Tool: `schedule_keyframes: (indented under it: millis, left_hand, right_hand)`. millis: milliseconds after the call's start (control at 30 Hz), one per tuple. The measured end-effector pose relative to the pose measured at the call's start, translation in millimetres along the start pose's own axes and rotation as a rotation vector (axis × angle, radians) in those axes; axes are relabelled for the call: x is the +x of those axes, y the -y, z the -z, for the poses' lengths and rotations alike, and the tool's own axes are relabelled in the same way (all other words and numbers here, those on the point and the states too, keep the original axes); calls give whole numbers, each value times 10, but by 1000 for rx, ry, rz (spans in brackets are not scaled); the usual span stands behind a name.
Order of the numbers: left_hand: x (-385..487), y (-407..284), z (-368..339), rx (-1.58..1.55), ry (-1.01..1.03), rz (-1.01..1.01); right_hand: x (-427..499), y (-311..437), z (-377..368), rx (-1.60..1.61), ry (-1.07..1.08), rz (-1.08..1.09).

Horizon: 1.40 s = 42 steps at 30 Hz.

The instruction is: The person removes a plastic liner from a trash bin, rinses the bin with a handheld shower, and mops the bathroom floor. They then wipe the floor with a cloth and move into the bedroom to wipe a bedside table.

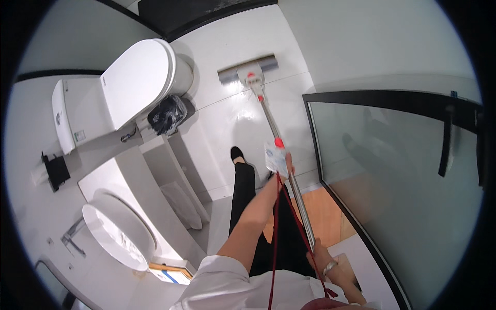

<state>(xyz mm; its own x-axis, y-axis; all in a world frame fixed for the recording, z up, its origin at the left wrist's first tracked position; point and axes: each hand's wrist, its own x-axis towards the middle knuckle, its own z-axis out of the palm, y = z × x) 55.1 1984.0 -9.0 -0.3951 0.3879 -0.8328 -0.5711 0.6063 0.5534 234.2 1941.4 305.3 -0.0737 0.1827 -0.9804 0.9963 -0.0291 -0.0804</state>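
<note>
A sponge mop (266, 116) with a metal pole slants away from me. Its wide grey head (248, 71) lies on the white tiled floor (217, 124). My left hand (290, 164) is wrapped around the pole partway up, just below a red collar (279, 143). Lower down, near my waist, my right hand (321, 255) grips the same pole; a bracelet is on that wrist. A badge in a clear sleeve (274, 158) hangs from a red lanyard (276, 217) and partly hides my left hand.
To the left stand a white toilet (139, 81), a bin with a black liner (168, 114), and a counter with a round basin (116, 232). A black-framed frosted glass door (372, 162) is at the right. Behind my legs is wood-coloured flooring (317, 213).
</note>
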Motion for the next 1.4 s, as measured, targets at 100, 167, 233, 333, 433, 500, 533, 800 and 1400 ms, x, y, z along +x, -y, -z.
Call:
schedule_keyframes:
  millis: [100,167,233,333,433,500,533,800,1400]
  left_hand:
    - [-1080,909,-124,-441,153,127]
    - [-1703,1367,-159,-473,206,314]
    - [-2183,1654,-239,-556,222,862]
    - [-2669,1854,-165,-545,179,837]
    - [-2898,1883,-191,-623,125,810]
    - [-2815,1864,-206,-668,84,770]
    - [-2725,1835,-213,-669,58,690]
    - [-972,1128,244,-138,-109,-123]
    - [-3699,4551,-1919,-589,38,431]
  right_hand:
    - [-679,-715,-283,-139,93,-171]
    - [-1057,-1144,-437,-172,131,-245]
    - [-1389,-1513,-569,-199,132,-313]
    - [-1801,-1920,-774,-215,97,-377]
    - [-1998,-2191,-943,-231,41,-368]
    - [-1944,-2273,-1007,-245,6,-323]
    - [-1850,-2273,-1012,-248,-19,-286]
    - [-286,-1420,-908,-64,-220,171]
    - [-1133,-6254,-1708,-340,-33,-54]
